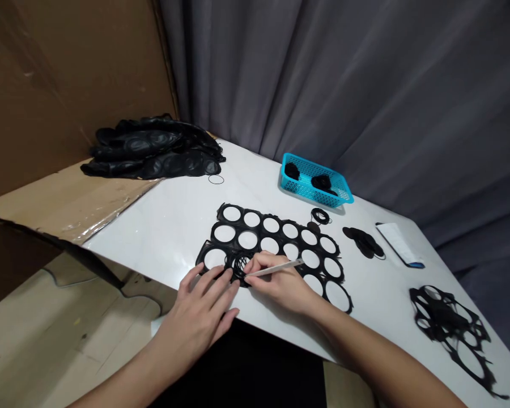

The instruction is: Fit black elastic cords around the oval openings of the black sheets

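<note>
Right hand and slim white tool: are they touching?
Touching: the head view shows the right hand pinching the slim white tool near one end.

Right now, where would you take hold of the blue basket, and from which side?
Probably grip the blue basket by its raised rim at the right end, from above: the curtain hangs close behind and a black coil lies in front.

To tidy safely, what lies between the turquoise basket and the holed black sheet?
Head view: a black ring bundle, then a dark disc beside the sheet.
</note>
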Demonstrator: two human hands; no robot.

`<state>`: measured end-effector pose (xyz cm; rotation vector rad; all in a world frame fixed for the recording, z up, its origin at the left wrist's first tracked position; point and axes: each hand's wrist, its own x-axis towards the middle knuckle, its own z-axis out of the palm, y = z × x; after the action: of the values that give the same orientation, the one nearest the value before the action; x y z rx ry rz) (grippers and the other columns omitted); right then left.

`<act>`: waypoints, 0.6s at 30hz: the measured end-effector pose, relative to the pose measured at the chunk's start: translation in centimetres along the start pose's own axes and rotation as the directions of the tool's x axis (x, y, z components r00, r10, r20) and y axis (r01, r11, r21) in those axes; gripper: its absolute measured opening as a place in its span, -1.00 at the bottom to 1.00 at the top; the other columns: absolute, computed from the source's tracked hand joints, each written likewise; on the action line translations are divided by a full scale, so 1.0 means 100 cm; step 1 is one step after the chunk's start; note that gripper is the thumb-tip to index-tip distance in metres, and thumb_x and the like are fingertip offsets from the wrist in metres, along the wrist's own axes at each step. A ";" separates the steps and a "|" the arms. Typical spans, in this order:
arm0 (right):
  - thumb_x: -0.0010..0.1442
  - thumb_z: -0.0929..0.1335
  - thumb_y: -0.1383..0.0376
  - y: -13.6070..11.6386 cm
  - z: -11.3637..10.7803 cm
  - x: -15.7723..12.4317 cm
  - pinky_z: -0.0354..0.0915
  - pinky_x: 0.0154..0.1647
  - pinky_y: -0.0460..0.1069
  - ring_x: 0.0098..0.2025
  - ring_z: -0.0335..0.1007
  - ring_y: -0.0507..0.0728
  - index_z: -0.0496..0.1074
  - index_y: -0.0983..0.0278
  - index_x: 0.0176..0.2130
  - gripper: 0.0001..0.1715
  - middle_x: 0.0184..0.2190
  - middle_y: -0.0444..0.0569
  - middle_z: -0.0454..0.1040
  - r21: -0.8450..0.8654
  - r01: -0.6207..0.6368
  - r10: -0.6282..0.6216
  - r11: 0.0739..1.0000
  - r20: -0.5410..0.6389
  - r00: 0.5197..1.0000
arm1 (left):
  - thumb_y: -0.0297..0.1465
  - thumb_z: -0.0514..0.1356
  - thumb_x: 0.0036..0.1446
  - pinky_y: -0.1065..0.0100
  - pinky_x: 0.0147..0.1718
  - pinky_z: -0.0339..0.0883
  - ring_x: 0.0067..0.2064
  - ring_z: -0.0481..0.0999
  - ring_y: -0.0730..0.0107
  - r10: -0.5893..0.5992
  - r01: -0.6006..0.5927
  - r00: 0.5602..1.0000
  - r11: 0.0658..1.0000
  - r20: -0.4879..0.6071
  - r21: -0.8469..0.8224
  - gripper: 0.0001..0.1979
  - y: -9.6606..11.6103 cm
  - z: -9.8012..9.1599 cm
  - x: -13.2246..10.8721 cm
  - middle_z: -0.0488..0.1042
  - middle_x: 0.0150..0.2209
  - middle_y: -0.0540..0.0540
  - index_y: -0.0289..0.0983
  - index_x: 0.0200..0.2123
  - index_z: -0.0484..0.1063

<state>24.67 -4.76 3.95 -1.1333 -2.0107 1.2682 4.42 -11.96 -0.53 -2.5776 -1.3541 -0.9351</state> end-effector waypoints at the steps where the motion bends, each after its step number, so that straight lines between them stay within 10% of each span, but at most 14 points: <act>1: 0.15 0.40 0.41 0.000 0.001 0.000 0.23 -0.12 0.01 -0.19 0.41 0.11 0.29 0.24 -0.51 -0.74 -0.32 -0.13 0.52 -0.007 0.004 -0.004 1.000 0.000 1.000 | -0.29 0.10 0.41 -0.06 0.26 -0.06 0.14 0.42 0.03 -0.003 0.003 1.000 1.000 -0.005 0.009 -0.72 0.000 0.001 -0.001 0.55 0.06 -0.14 -0.25 0.05 0.49; 13: 0.19 0.39 0.45 0.006 0.005 -0.003 0.17 -0.09 0.04 -0.21 0.41 0.10 0.27 0.24 -0.48 -0.73 -0.31 -0.14 0.54 -0.190 0.135 -0.140 0.972 -0.011 0.990 | -0.28 0.13 0.39 -0.08 0.30 -0.20 0.13 0.42 0.04 -0.007 0.007 1.000 0.998 -0.013 0.063 -0.71 0.001 0.001 -0.006 0.58 0.00 -0.08 -0.23 0.08 0.49; 18: 0.33 0.26 0.46 0.010 0.014 -0.013 0.08 0.00 0.12 -0.05 0.35 0.18 0.37 0.25 -0.22 -0.85 -0.15 0.01 0.56 -0.575 0.435 -0.410 0.693 0.183 0.894 | -0.29 0.12 0.39 -0.11 0.30 -0.18 0.15 0.41 -0.01 -0.026 0.027 0.999 0.999 -0.022 0.022 -0.71 0.002 0.002 -0.005 0.57 0.02 -0.06 -0.22 0.09 0.47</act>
<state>24.68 -6.34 2.47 -0.7972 -2.6077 0.4059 4.46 -12.43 -0.92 -2.5318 -1.3888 -0.9430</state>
